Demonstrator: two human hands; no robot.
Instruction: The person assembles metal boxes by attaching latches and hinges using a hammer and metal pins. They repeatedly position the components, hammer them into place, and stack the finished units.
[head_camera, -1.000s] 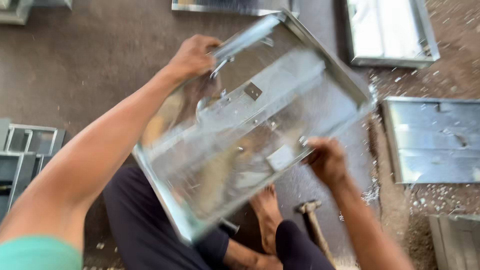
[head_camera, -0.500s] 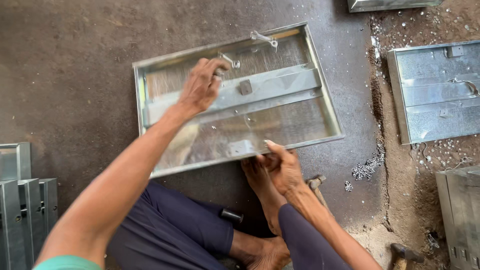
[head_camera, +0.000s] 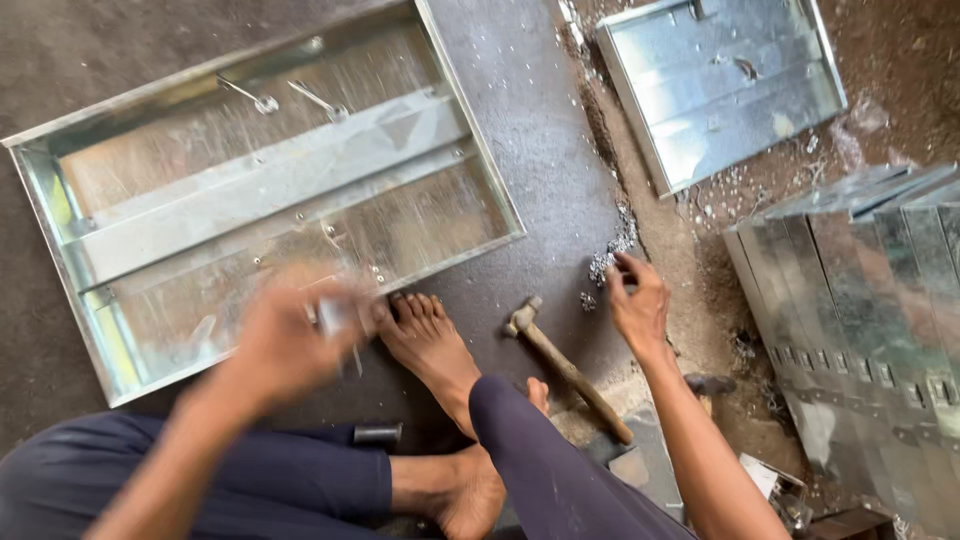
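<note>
The right hand (head_camera: 638, 305) has its fingertips pinched together in a pile of small metal bits (head_camera: 605, 265) on the floor, just beside a hammer (head_camera: 565, 365). The left hand (head_camera: 290, 345) is blurred, fingers curled around a small metal piece (head_camera: 335, 315) at the near edge of the big tray (head_camera: 60, 215), by the bare foot (head_camera: 425, 340).

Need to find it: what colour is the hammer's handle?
Brown wood, hammer, head view.

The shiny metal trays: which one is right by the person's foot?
The big metal tray on the left, lying open side up on the dark floor, its near edge by the foot's toes. The smaller tray lies farther off at top right, by the dirt.
</note>
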